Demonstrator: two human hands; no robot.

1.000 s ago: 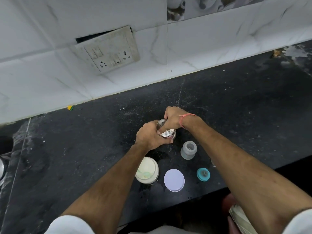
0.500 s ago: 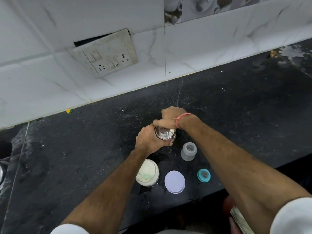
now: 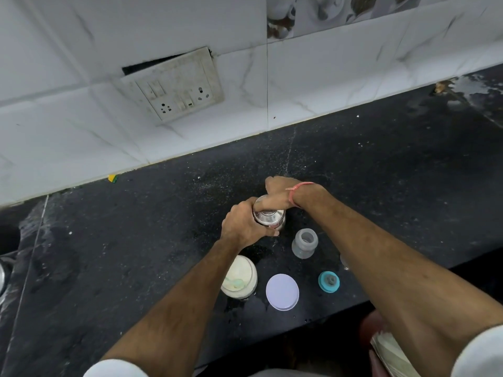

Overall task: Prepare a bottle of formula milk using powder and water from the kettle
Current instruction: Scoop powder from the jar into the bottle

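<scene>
A shiny steel flask (image 3: pixel 269 219) stands on the black counter (image 3: pixel 136 254). My left hand (image 3: pixel 245 223) grips its body from the left. My right hand (image 3: pixel 277 191) is curled over its cap from above and behind, thumb lying across the top. Just right of the flask stands a clear baby bottle (image 3: pixel 304 242), open at the mouth. An open jar of pale powder (image 3: pixel 239 277) with a green scoop in it sits near the front, partly under my left forearm. Its white lid (image 3: pixel 282 291) lies flat beside it. The teal bottle ring with its teat (image 3: pixel 328 281) rests further right.
A white tiled wall with a loose socket plate (image 3: pixel 177 83) runs behind the counter. Steel ware (image 3: pixel 2 276) shows at the far left edge. A wet patch (image 3: pixel 473 85) marks the counter's far right. The counter's front edge (image 3: pixel 299 327) is close to the lid and ring.
My right hand has rotated on the flask's cap, the wrist swinging round and the thumb now lying across the top. My left hand keeps its hold on the flask body.
</scene>
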